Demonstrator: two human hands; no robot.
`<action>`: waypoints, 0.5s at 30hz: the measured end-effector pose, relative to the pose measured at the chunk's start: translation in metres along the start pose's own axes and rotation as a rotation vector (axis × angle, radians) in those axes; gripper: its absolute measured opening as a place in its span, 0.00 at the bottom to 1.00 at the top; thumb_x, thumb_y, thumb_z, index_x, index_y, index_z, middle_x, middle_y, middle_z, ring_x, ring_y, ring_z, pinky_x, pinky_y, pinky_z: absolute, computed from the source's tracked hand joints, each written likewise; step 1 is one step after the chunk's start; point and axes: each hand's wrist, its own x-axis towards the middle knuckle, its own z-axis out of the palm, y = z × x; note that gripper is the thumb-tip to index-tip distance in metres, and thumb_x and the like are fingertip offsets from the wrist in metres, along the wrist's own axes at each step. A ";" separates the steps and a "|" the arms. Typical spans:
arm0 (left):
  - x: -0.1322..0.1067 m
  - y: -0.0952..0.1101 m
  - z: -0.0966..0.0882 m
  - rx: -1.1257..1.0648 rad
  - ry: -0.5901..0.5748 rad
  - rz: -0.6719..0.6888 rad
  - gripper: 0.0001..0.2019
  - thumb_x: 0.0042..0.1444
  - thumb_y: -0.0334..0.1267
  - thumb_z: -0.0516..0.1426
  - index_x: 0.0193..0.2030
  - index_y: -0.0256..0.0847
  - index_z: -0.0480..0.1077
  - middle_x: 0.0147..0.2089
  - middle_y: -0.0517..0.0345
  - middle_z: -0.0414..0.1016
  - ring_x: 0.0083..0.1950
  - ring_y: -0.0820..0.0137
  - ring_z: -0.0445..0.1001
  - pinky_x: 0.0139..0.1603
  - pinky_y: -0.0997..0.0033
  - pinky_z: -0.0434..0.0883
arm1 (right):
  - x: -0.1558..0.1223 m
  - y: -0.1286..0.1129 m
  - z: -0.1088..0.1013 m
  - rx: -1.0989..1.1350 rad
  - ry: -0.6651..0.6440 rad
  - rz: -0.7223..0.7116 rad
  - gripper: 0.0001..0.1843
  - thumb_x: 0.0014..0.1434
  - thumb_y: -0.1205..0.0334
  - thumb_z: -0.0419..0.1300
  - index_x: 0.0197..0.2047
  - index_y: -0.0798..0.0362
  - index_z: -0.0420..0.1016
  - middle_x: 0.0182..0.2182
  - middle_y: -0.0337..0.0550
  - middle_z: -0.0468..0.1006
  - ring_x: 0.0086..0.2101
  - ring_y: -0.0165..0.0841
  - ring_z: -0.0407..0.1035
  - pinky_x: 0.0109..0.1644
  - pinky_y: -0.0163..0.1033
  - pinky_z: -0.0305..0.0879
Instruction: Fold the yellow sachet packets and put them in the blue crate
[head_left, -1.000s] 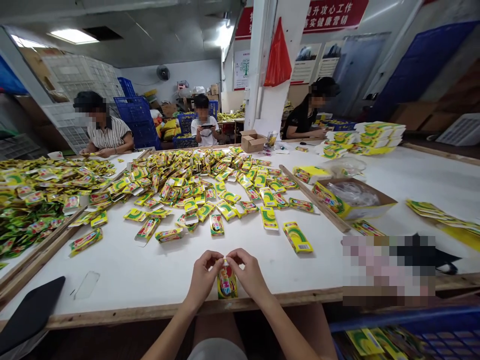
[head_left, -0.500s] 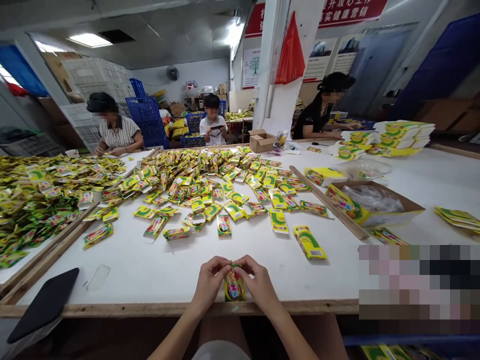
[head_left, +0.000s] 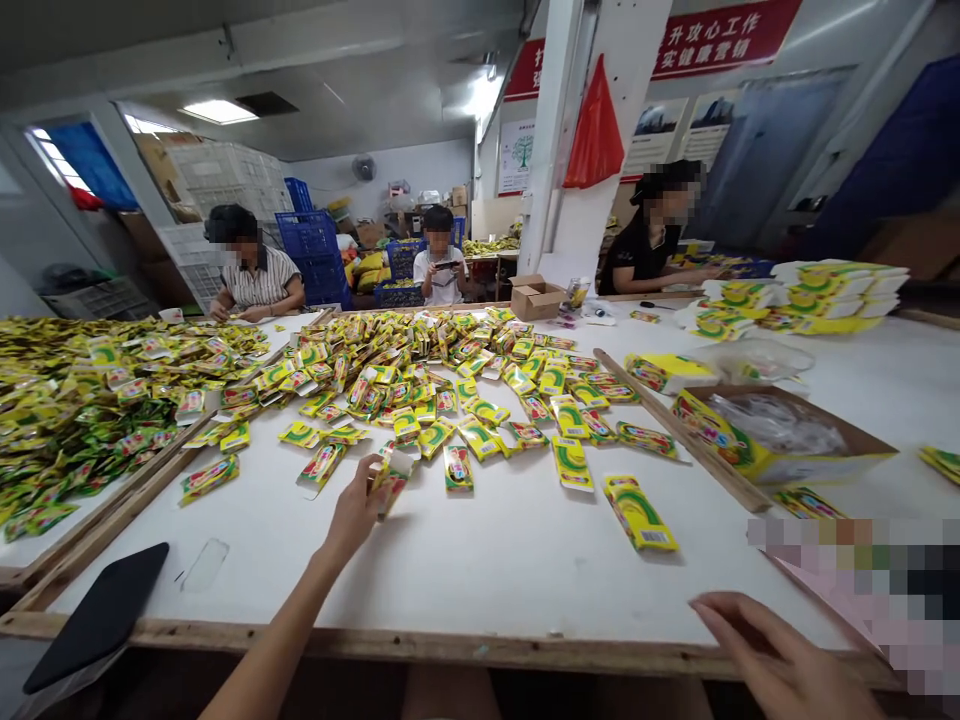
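Hands, two, well apart. Left hand (head_left: 357,505): fingers closed on one side of a small printed carton (head_left: 391,482), held tilted at the near fringe of the main pile; a pale flap (head_left: 402,462) stands out at its upper end, so that end appears unclosed; whether the lower end touches the white table (head_left: 495,565) cannot be told. Right hand (head_left: 772,645): loosely curled over the front edge at the right, nothing visible in its fingers. Pile of like cartons (head_left: 420,340), large, mid-table, in disorder. Loose cartons, several, in front of it: one with a green-and-yellow face (head_left: 640,513), lying flat, ends apparently shut; another, farther left (head_left: 322,466), showing a white flap. Second heap (head_left: 90,390), left, beyond a wooden strip (head_left: 142,505). Open display box (head_left: 716,432), right, containing clear plastic; stacked larger boxes (head_left: 817,300) behind. Progress, as judged: the held piece is unfinished, its flap wanting closure; the bulk of the pile probably awaits handling, though finished and unfinished pieces cannot be reliably sorted or counted at this distance.
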 end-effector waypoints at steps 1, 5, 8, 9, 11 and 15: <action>-0.007 0.013 0.012 -0.208 -0.013 -0.005 0.22 0.59 0.37 0.51 0.58 0.45 0.50 0.41 0.55 0.69 0.37 0.68 0.71 0.39 0.67 0.68 | -0.003 -0.010 0.015 0.066 0.010 -0.009 0.23 0.45 0.39 0.58 0.34 0.50 0.75 0.36 0.47 0.77 0.37 0.41 0.73 0.41 0.41 0.71; -0.044 0.065 0.068 -0.749 -0.185 -0.024 0.21 0.59 0.40 0.54 0.56 0.48 0.48 0.42 0.58 0.65 0.40 0.71 0.71 0.39 0.71 0.69 | -0.010 -0.069 0.099 0.421 -0.148 -0.138 0.19 0.57 0.46 0.54 0.42 0.53 0.71 0.41 0.49 0.74 0.42 0.36 0.71 0.47 0.38 0.69; -0.065 0.081 0.095 -0.830 -0.309 -0.056 0.21 0.59 0.38 0.54 0.56 0.47 0.50 0.42 0.57 0.65 0.40 0.71 0.70 0.39 0.71 0.69 | -0.010 -0.095 0.144 0.610 -0.297 -0.206 0.19 0.60 0.52 0.54 0.51 0.53 0.64 0.48 0.48 0.71 0.46 0.34 0.69 0.50 0.38 0.67; -0.070 0.081 0.099 -0.831 -0.343 -0.066 0.21 0.59 0.38 0.55 0.55 0.46 0.51 0.42 0.57 0.65 0.39 0.72 0.70 0.38 0.72 0.69 | -0.010 -0.098 0.152 0.638 -0.337 -0.210 0.18 0.60 0.53 0.54 0.51 0.53 0.63 0.47 0.48 0.71 0.45 0.34 0.69 0.50 0.38 0.66; -0.075 0.078 0.104 -0.819 -0.393 -0.089 0.20 0.58 0.38 0.56 0.54 0.43 0.54 0.42 0.55 0.66 0.38 0.72 0.70 0.37 0.73 0.69 | -0.010 -0.097 0.160 0.662 -0.391 -0.193 0.17 0.61 0.55 0.54 0.50 0.53 0.62 0.42 0.46 0.72 0.41 0.33 0.71 0.47 0.37 0.66; -0.076 0.067 0.103 -0.802 -0.422 -0.126 0.18 0.56 0.40 0.58 0.50 0.39 0.59 0.44 0.53 0.68 0.38 0.72 0.70 0.38 0.72 0.69 | -0.008 -0.091 0.160 0.649 -0.418 -0.175 0.17 0.61 0.56 0.53 0.51 0.53 0.61 0.36 0.42 0.73 0.37 0.31 0.70 0.43 0.36 0.65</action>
